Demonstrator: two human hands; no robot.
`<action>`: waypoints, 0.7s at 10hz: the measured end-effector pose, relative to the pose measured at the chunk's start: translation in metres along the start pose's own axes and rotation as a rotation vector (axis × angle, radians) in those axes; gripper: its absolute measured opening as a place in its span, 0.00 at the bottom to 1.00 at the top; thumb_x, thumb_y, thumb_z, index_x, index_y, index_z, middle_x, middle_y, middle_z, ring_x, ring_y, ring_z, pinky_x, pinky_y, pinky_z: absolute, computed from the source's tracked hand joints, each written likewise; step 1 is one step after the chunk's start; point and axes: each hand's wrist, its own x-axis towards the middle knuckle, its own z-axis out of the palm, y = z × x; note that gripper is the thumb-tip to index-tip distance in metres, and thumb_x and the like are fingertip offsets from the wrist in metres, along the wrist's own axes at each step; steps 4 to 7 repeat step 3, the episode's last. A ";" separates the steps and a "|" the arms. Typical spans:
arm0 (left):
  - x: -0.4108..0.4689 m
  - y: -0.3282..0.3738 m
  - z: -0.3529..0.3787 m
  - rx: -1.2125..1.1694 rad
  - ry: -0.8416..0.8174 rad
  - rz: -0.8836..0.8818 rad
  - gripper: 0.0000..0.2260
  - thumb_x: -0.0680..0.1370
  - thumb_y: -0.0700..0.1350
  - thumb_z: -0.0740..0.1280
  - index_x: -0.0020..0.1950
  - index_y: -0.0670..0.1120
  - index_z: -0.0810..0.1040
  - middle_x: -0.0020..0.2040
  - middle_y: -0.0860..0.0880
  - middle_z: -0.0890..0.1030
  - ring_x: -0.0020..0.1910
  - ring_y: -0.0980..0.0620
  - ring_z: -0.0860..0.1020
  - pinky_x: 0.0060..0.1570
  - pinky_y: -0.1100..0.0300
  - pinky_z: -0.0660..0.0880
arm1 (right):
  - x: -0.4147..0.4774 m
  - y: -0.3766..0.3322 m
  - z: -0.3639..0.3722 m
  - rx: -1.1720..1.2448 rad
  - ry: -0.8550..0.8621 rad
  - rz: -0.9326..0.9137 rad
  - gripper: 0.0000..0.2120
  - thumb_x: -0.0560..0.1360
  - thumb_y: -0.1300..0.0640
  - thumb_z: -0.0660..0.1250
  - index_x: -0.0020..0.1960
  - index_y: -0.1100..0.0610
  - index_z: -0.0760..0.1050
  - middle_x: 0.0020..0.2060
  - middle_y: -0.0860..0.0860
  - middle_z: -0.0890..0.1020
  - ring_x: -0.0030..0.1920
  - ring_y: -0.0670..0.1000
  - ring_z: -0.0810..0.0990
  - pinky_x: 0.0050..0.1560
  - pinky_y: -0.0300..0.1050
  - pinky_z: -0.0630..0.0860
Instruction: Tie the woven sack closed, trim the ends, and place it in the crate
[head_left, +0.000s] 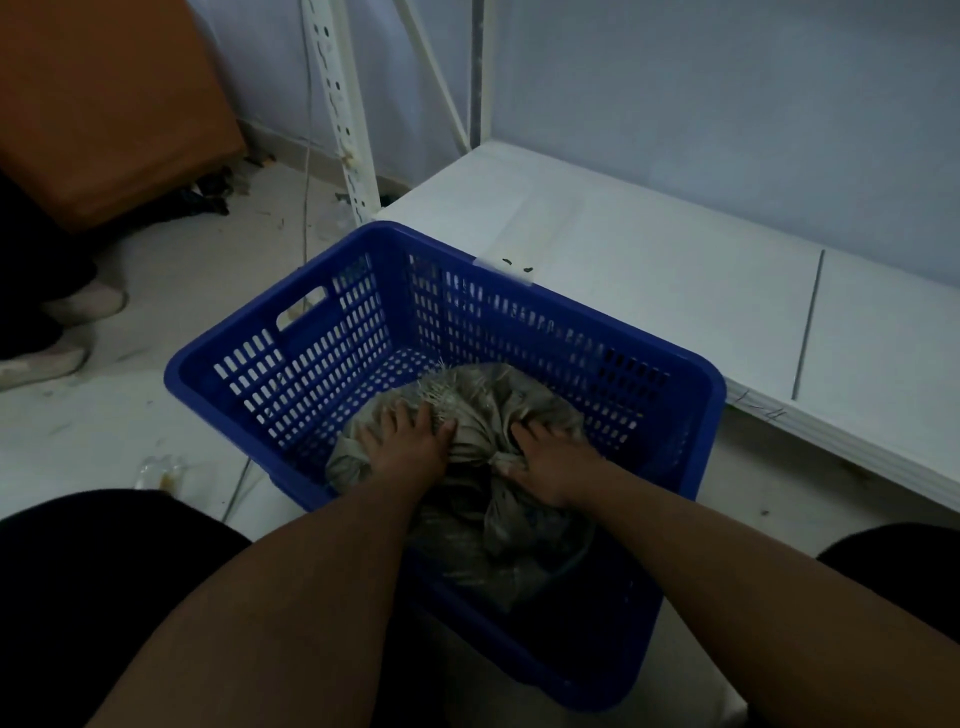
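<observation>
A grey woven sack (485, 410) lies inside the blue perforated crate (322, 332), with a knot near its middle and a frayed end pointing to the far side. My left hand (408, 441) lies flat on the sack's left part, fingers spread. My right hand (545, 460) presses on the sack's right part beside the knot, its fingertips dug into the cloth. Both forearms reach down into the crate.
A low white shelf board (649, 260) runs along the right behind the crate, with white rack uprights (340, 104) at the back. Another person's feet (62, 327) stand on the floor at left, near a brown board (104, 104). A thin cord (306, 171) trails over the floor.
</observation>
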 end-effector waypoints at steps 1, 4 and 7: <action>0.003 0.001 -0.004 -0.020 0.007 -0.022 0.32 0.81 0.65 0.45 0.81 0.52 0.46 0.81 0.43 0.45 0.80 0.41 0.44 0.74 0.36 0.42 | -0.002 -0.003 -0.007 0.027 -0.026 0.008 0.41 0.79 0.29 0.47 0.83 0.51 0.40 0.83 0.53 0.46 0.81 0.59 0.48 0.79 0.60 0.51; 0.004 0.026 -0.043 0.073 0.128 0.069 0.32 0.82 0.55 0.54 0.81 0.52 0.40 0.81 0.41 0.42 0.79 0.40 0.42 0.74 0.34 0.41 | -0.010 -0.003 -0.045 0.095 0.111 -0.015 0.36 0.82 0.35 0.49 0.82 0.54 0.50 0.80 0.58 0.58 0.79 0.60 0.55 0.76 0.61 0.59; 0.004 0.026 -0.043 0.073 0.128 0.069 0.32 0.82 0.55 0.54 0.81 0.52 0.40 0.81 0.41 0.42 0.79 0.40 0.42 0.74 0.34 0.41 | -0.010 -0.003 -0.045 0.095 0.111 -0.015 0.36 0.82 0.35 0.49 0.82 0.54 0.50 0.80 0.58 0.58 0.79 0.60 0.55 0.76 0.61 0.59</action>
